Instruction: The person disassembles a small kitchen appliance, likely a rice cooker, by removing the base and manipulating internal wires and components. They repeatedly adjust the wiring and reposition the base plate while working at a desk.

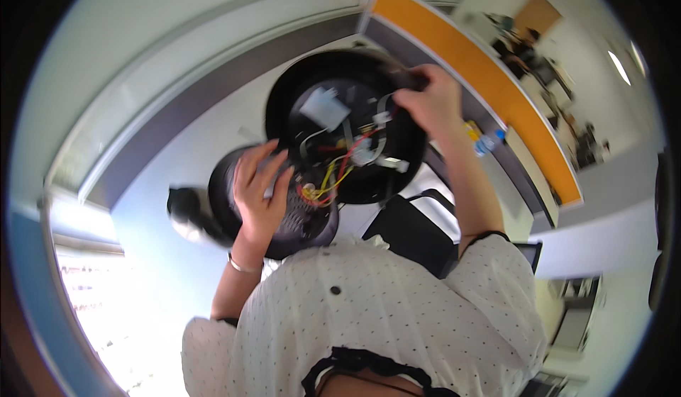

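Observation:
My right hand (433, 103) grips the upper right rim of a round black housing (298, 92), tilted up, with a pale rectangular part (323, 108) and red, yellow and white wires (340, 166) inside. Below and left of it, a dark rounded part with a perforated plate (301, 220) is joined to the wires. My left hand (259, 184) is raised over this part's left side, fingers apart and slightly curved; whether its fingertips touch it is unclear. A black-and-silver object (195, 213), too blurred to name, stands left of the perforated part.
The pale desk (152, 177) has an orange-topped partition (496, 78) along its right. A blue-capped bottle (488, 142) and yellow object (470, 127) sit beside it. A black chair (401, 234) is below the housing. A person (521, 53) sits beyond the partition.

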A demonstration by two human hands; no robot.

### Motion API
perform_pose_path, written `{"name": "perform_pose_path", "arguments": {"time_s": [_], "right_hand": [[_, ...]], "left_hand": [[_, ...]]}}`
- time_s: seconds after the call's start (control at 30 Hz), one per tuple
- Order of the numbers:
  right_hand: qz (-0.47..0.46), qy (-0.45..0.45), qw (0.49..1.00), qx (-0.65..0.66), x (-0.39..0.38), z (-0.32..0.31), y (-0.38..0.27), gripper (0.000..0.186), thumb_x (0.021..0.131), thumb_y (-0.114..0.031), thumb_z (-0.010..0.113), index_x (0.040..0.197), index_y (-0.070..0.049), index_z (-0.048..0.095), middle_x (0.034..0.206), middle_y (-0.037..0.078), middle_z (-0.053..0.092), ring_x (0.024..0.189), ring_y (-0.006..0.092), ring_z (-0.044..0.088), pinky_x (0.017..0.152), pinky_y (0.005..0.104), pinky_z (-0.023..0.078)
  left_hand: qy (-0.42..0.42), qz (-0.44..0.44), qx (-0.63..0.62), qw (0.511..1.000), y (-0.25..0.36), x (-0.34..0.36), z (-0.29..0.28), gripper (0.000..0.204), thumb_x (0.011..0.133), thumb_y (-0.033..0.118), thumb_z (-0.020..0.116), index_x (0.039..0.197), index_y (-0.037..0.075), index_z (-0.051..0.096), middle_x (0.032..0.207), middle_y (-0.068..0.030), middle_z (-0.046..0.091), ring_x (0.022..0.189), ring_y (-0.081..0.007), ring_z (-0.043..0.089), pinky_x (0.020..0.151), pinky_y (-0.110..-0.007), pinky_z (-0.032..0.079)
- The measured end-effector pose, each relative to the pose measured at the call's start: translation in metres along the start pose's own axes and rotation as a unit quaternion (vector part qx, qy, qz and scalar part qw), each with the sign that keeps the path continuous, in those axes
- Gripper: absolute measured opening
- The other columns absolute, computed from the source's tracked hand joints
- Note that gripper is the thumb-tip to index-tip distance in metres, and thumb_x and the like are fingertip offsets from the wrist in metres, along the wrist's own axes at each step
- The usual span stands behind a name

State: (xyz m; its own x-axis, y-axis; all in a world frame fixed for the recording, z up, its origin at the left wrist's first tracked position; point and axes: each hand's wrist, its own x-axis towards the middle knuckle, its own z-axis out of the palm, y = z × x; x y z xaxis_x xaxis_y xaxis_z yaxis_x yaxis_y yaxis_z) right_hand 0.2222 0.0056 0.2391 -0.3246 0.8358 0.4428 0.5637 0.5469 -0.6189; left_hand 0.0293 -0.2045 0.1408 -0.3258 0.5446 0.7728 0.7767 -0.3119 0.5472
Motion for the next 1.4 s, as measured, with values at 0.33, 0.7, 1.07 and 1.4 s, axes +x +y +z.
{"name": "perform_pose_path", "arguments": {"time_s": [0.33, 0.7, 1.07, 1.4], "right_hand": [[0.001, -0.055, 0.998, 0.042, 0.02, 0.006, 0.006, 0.034, 0.058, -0.014, 0.07, 0.086, 0.004, 0.064, 0.076, 0.011, 0.065, 0.07, 0.0166, 0.061, 0.067, 0.0288, 0.048], [-0.157, -0.115, 0.979, 0.052, 0.076, 0.051, 0.015, 0.038, 0.057, -0.017, 0.072, 0.089, 0.001, 0.066, 0.076, 0.011, 0.065, 0.07, 0.019, 0.061, 0.066, 0.0288, 0.048], [-0.26, -0.187, 0.94, 0.119, 0.133, 0.042, -0.029, 0.044, 0.053, -0.018, 0.07, 0.091, 0.004, 0.065, 0.08, 0.015, 0.065, 0.074, 0.0247, 0.063, 0.065, 0.0337, 0.05], [-0.329, -0.26, 0.891, 0.172, 0.168, 0.066, -0.044, 0.039, 0.049, -0.016, 0.07, 0.083, 0.002, 0.066, 0.079, 0.015, 0.066, 0.075, 0.0268, 0.063, 0.065, 0.034, 0.05]], "left_hand": [[0.032, -0.111, 0.081, 0.99, -0.016, -0.025, -0.015, 0.027, 0.069, -0.001, 0.07, 0.096, 0.0, 0.067, 0.105, -0.0105, 0.062, 0.089, -0.0237, 0.059, 0.079, -0.031, 0.048], [-0.275, 0.014, 0.075, 0.958, 0.042, 0.063, 0.028, 0.058, 0.078, 0.019, 0.067, 0.131, 0.008, 0.046, 0.068, -0.0054, 0.057, 0.057, -0.0195, 0.056, 0.051, -0.031, 0.045], [-0.342, 0.045, 0.309, 0.886, 0.07, 0.081, 0.092, 0.078, 0.079, 0.027, 0.065, 0.139, -0.001, 0.025, 0.078, -0.014, 0.061, 0.064, -0.0266, 0.062, 0.054, -0.034, 0.05], [-0.261, 0.029, 0.384, 0.885, 0.077, 0.106, 0.132, 0.077, 0.081, 0.033, 0.064, 0.138, -0.002, 0.028, 0.067, -0.0146, 0.06, 0.057, -0.0287, 0.061, 0.05, -0.035, 0.049]]}}
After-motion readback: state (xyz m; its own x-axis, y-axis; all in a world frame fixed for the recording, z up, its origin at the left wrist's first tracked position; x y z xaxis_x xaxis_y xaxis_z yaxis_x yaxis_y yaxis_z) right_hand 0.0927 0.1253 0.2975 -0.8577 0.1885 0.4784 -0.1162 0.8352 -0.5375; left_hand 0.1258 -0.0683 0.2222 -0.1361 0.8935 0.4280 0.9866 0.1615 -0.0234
